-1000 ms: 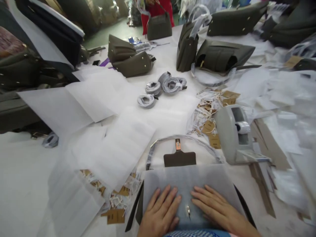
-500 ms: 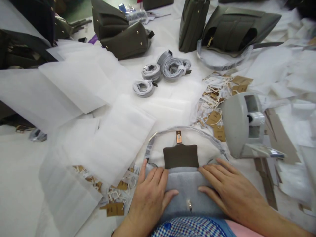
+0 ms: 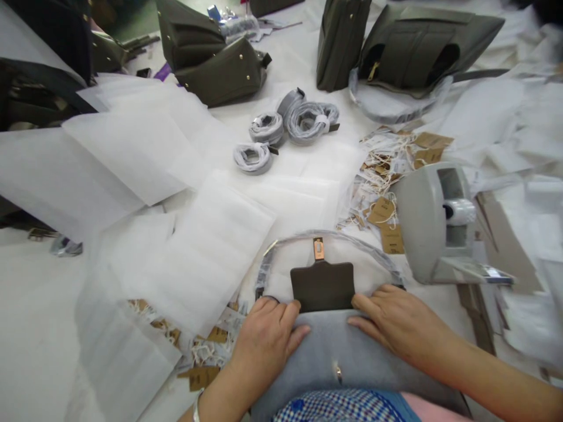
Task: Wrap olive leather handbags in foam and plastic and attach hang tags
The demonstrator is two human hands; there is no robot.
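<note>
Bag point(image 3: 323, 297) lies on the counter point(image 3: 35, 305) directly in front of me, close against my checked clothing point(image 3: 338, 407). Grey translucent sheet point(image 3: 325, 337) over its body; metal clasp point(image 3: 338, 374) shows at the sheet's lower middle. Dark flap point(image 3: 322, 278) reaches out past the sheet's far edge, copper-coloured tab point(image 3: 318, 248) at its tip. Film-wrapped handle point(image 3: 329, 233) arches around both.

My left hand point(image 3: 268, 334): grip clamped on the sheet's far edge, left of the flap, fingers over, thumb on the near side. My right hand point(image 3: 396, 322): same grip, right of the flap.

Outward: loose white sheets point(image 3: 215, 234) to the left, tape dispenser point(image 3: 422, 225) to the right, brown tags point(image 3: 387, 211) just beside it. Beyond, wrapped coils point(image 3: 308, 123) in a cluster. Farther off, dark olive bags point(image 3: 224, 76), one point(image 3: 409, 53) gaping open.
</note>
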